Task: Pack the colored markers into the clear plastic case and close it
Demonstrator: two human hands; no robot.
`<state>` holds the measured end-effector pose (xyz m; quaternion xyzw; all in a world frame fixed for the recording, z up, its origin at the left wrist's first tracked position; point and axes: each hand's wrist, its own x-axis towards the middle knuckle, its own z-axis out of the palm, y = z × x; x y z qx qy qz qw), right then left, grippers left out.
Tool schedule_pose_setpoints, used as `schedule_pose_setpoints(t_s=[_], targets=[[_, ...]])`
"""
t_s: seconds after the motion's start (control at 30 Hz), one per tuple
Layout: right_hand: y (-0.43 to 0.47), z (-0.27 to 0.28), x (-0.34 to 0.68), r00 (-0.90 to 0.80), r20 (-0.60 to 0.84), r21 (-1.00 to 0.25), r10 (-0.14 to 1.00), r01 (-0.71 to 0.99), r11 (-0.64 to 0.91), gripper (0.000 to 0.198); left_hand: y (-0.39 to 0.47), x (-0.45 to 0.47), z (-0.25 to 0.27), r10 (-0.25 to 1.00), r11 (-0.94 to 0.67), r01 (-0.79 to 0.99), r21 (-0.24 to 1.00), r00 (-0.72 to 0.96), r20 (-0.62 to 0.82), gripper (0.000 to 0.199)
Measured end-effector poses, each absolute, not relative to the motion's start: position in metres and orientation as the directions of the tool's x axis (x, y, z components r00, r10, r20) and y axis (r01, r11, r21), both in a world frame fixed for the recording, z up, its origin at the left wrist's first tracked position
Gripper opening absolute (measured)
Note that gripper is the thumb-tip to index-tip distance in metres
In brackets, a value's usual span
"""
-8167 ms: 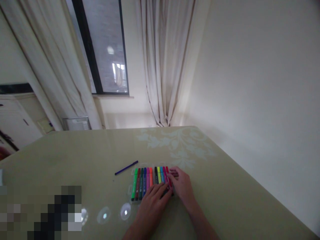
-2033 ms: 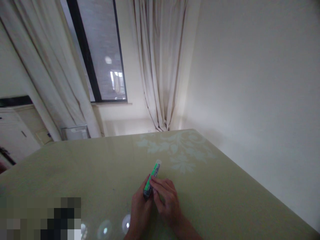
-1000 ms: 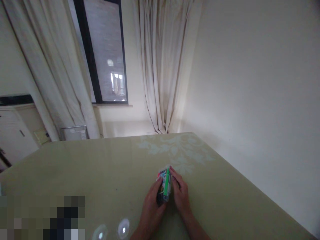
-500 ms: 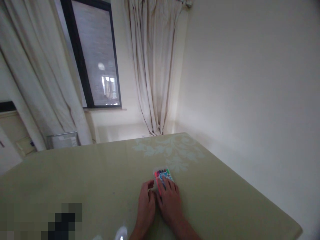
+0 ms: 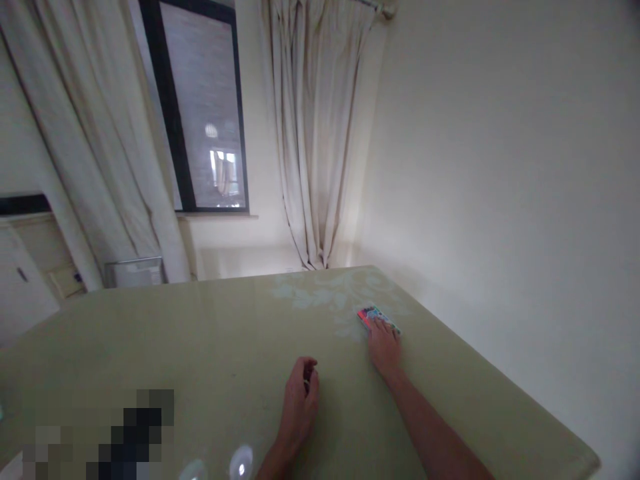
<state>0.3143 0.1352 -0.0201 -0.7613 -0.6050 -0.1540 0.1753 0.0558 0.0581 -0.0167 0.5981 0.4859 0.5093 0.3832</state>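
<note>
Standing at far left, pale cabinet (image 5: 23, 280), partly cut by the frame edge. Draping beside it, left curtain (image 5: 100, 153), cream, falling in long folds. Resting low against the curtain, framed panel (image 5: 134, 273), grey-edged. Spreading below and across, table (image 5: 175, 347), greenish and glossy, catching round light reflections (image 5: 242, 461) near the bottom. Rising behind, window (image 5: 205, 107), dark-framed, mirroring a bright opening in its glass. Hovering over or resting on the table, left hand (image 5: 301, 393): curling loosely, thumb and fingers standing apart, inner palm falling in shadow; cannot tell whether enclosing anything small. Hanging beyond, right curtain (image 5: 317, 133), gathering narrower toward its foot. Showing on the far tabletop, floral pattern (image 5: 305, 293), pale. Lying flat near the table's right-hand edge, marker case (image 5: 369, 313), showing red and mixed colours. Covering its near part, right hand (image 5: 384, 347): reaching palm down, fingers extending and touching the case; cannot tell whether clasping its edges. Filling the far right, plain wall (image 5: 500, 200).
</note>
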Motion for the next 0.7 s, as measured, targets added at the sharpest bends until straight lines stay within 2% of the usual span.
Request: schedule_pose_setpoints(t_s=[0.1, 0.17, 0.23, 0.3, 0.37, 0.5, 0.7], targets=[[0.128, -0.026, 0.308, 0.153, 0.526, -0.07, 0.837, 0.988, -0.137, 0.048, 0.053, 0.058, -0.01, 0.963, -0.269, 0.226, 0.936, 0.032, 0.269, 0.037], [0.123, -0.026, 0.302, 0.065, 0.543, -0.062, 0.837, 0.997, -0.037, 0.038, 0.05, 0.059, -0.009, 0.955, -0.297, 0.256, 0.92, 0.056, 0.292, 0.038], [0.119, -0.024, 0.298, -0.035, 0.508, -0.073, 0.86, 0.994, 0.083, 0.028, 0.049, 0.061, -0.011, 0.947, -0.319, 0.303, 0.898, 0.069, 0.313, 0.04], [0.119, -0.02, 0.295, -0.081, 0.442, -0.118, 0.893, 0.982, 0.147, 0.026, 0.049, 0.061, -0.015, 0.94, -0.342, 0.362, 0.867, 0.112, 0.324, 0.043], [0.12, -0.018, 0.294, -0.05, 0.355, -0.148, 0.933, 0.983, 0.11, 0.027, 0.049, 0.061, -0.019, 0.928, -0.372, 0.413, 0.831, 0.195, 0.318, 0.046], [0.123, -0.017, 0.291, -0.006, 0.203, -0.073, 0.979, 0.997, 0.021, 0.032, 0.05, 0.061, -0.024, 0.892, -0.43, 0.475, 0.767, 0.353, 0.282, 0.044], [0.123, -0.01, 0.288, -0.039, 0.166, -0.033, 0.985, 0.998, 0.045, 0.04, 0.048, 0.065, -0.023, 0.875, -0.449, 0.476, 0.756, 0.405, 0.265, 0.032]])
